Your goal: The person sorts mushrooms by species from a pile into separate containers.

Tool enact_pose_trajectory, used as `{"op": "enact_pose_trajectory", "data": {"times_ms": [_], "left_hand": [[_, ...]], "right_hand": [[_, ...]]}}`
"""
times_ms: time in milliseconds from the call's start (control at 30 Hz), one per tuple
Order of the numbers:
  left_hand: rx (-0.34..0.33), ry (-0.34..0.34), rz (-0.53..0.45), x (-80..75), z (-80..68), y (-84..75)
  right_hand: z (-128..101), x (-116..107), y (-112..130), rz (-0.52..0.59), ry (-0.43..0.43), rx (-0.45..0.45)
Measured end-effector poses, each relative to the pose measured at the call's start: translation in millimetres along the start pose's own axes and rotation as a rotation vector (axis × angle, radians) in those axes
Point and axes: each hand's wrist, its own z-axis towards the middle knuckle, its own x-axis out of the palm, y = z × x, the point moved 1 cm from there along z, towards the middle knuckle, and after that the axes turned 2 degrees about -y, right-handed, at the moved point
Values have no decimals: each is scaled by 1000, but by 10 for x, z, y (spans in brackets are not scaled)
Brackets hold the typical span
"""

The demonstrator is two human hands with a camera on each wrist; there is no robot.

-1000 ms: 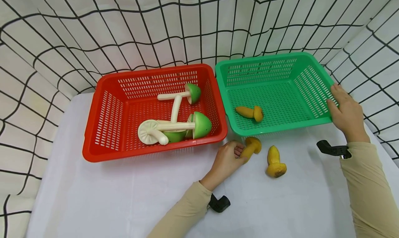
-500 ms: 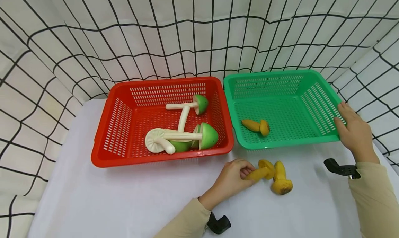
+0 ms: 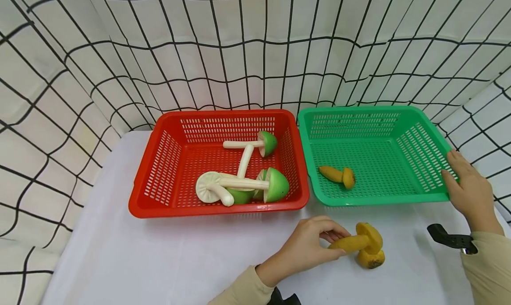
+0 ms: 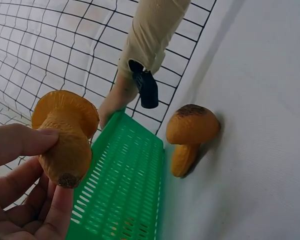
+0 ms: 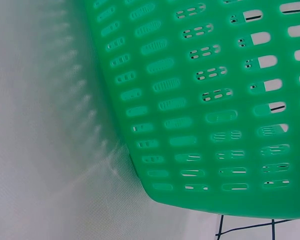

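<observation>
My left hand (image 3: 309,245) pinches a yellow toy mushroom (image 3: 355,243) by its stem, cap pointing right in the head view. Its brown stem end and frilled cap underside show in the left wrist view. Beyond it, a second yellow mushroom (image 4: 192,125) rests on the white cloth; in the head view the held one overlaps it. My right hand (image 3: 473,194) holds the right rim of the green basket (image 3: 371,200), its thumb over the inner side. Another yellow mushroom (image 3: 337,176) lies inside that basket. From the right wrist, only the basket's slotted outside shows, without fingers.
A red basket (image 3: 137,198) stands left of the green one, their rims close together, with several green-capped white mushrooms (image 3: 275,185) inside. A white curtain with a black grid (image 3: 263,43) rises behind both. White cloth (image 3: 159,260) covers the table in front.
My left hand has carried the pinched mushroom right and towards me, over the one on the cloth. My right hand keeps its hold on the rim. The head view has shifted.
</observation>
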Motion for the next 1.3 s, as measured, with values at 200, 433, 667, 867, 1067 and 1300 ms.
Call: {"op": "enact_pose_trajectory", "data": {"times_ms": [200,433,667,867,1067,1300], "left_hand": [[61,-14,-23,-20,26,-102],[22,-49,-141,-74,83,-192],[-11,-85,-223,-115,116,-247],[-29,-120,-279,-148,176,-270],[-49,-150,-296,-191,252,-270],[-76,-203,-299,-259,364,-257]], "right_hand": [[-4,5,-20,7,-8,-10],[5,19,-32,13,-15,-20],[-10,17,-41,14,-11,-7],[-3,5,-31,23,-14,-8],[-2,7,-14,23,-12,-8],[0,-1,-17,28,-13,-14]]}}
